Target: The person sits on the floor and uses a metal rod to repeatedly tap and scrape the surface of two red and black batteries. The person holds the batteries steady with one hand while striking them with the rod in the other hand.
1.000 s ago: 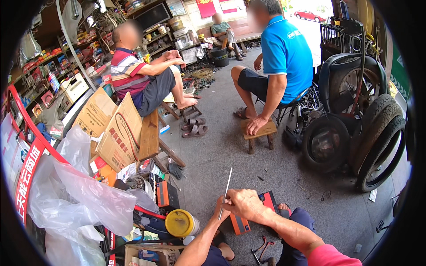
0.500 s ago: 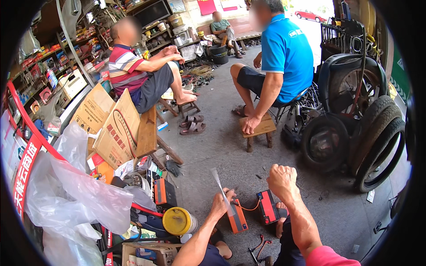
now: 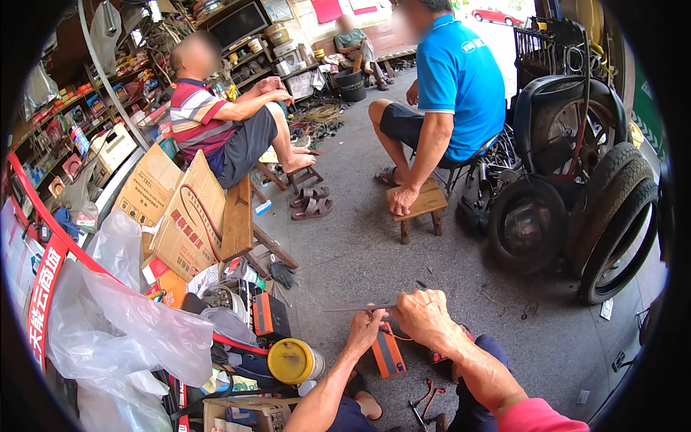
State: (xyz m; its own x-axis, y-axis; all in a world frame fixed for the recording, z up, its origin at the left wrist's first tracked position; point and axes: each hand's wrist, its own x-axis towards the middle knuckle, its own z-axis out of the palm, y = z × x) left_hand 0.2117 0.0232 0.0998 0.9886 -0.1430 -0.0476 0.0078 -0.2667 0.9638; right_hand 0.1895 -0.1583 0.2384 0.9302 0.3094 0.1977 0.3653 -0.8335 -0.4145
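Observation:
My left hand [image 3: 365,329] is closed on a thin metal strip [image 3: 358,308], lying nearly level above the floor. My right hand [image 3: 421,315] is closed round the strip's right end, just above and right of the left. Below them an orange-and-dark battery [image 3: 389,356] stands on the floor, with an orange lead at its top. A second red battery [image 3: 466,333] is mostly hidden behind my right arm. Red-and-black leads [image 3: 428,403] lie beside my legs.
Two people [image 3: 216,129] [image 3: 457,86] sit ahead at left and right, a third [image 3: 353,43] farther back. A wooden stool [image 3: 425,201], stacked tyres [image 3: 619,245], a bench [image 3: 237,223], cardboard [image 3: 183,223], plastic sheeting [image 3: 137,331] and a yellow-lidded bucket [image 3: 291,360] surround me.
The strip has turned from steeply upright to nearly level. My right hand, raised apart to the right half a second ago, has come back left and down onto it.

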